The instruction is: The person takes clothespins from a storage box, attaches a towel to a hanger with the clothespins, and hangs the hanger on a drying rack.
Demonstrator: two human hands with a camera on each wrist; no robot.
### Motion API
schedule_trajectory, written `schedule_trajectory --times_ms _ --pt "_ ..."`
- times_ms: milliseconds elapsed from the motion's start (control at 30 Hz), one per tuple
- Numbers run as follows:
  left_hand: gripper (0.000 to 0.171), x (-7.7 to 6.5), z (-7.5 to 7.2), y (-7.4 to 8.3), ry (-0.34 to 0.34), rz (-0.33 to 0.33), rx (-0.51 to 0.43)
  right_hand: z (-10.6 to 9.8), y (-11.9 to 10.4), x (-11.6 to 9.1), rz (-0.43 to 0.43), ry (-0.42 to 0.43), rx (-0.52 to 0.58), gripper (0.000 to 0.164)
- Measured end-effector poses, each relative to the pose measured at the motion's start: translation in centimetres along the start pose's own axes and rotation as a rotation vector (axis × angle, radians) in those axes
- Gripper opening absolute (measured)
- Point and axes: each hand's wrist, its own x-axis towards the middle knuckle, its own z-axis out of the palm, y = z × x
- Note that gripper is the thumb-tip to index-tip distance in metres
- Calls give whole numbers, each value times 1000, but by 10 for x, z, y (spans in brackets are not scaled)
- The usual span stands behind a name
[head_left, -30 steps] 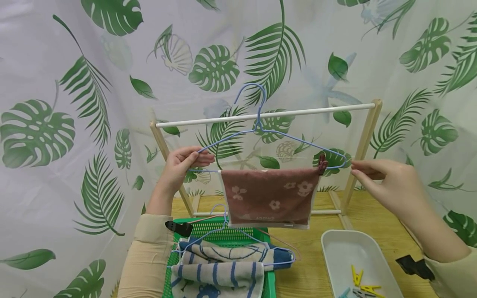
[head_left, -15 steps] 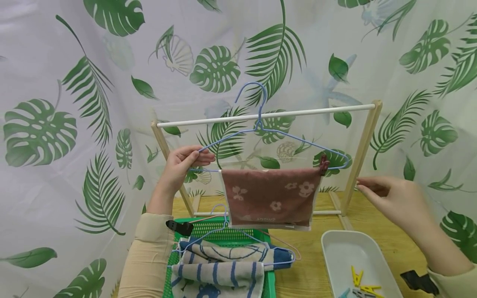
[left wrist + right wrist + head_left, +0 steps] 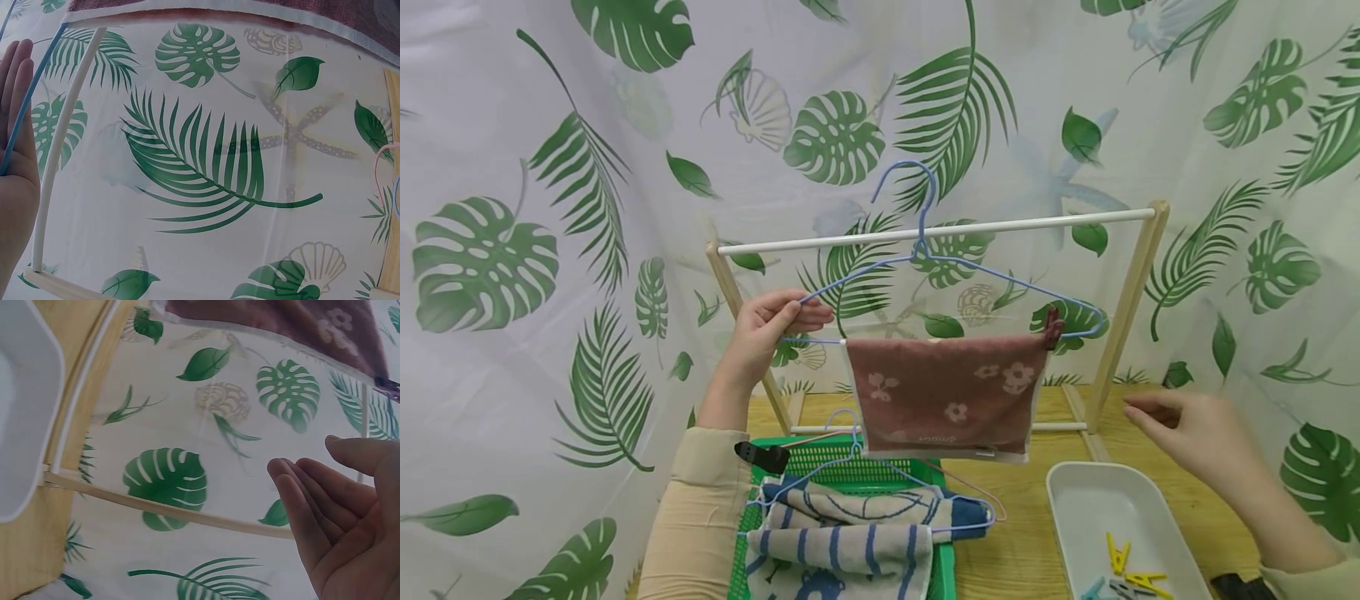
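My left hand [image 3: 771, 333] pinches the left end of a blue clothes hanger [image 3: 1011, 282] between thumb and fingers. Over the hanger's lower bar hangs a small reddish-brown towel [image 3: 943, 392] with pale flowers and a white border. A dark red clothespin [image 3: 1052, 328] clips the towel's upper right corner to the bar. My right hand [image 3: 1195, 437] is in the air to the right of the hanger, apart from it. In the right wrist view its thumb and fingers are parted, with nothing between them.
A wooden rack with a white top rod [image 3: 1037, 222] stands behind the hanger. Below, a green basket [image 3: 946, 575] holds a blue-and-beige striped towel [image 3: 842, 546] on another blue hanger. At the right, a white tray [image 3: 1067, 517] contains several clothespins [image 3: 1117, 554].
My right hand has moved away from the clothespin, rightward and down. The left hand keeps its pinch on the hanger, which has risen very slightly.
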Motion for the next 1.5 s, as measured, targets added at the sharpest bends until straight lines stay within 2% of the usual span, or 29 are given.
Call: schedule_trajectory --times_ms 267,533,767,1100,1500 --pt "35 1 2 -1 -11 3 -2 23 26 -7 68 -134 -1 29" --pt "30 1 2 -1 -3 3 -4 41 45 -12 120 -203 32 31" --pt "29 2 2 -2 -4 5 -3 56 55 -19 150 -271 87 31" --pt "32 0 2 -3 -2 -1 12 76 67 -31 236 -374 115 35" --pt "35 -2 2 -3 11 -4 -5 103 83 -46 244 -448 101 28"
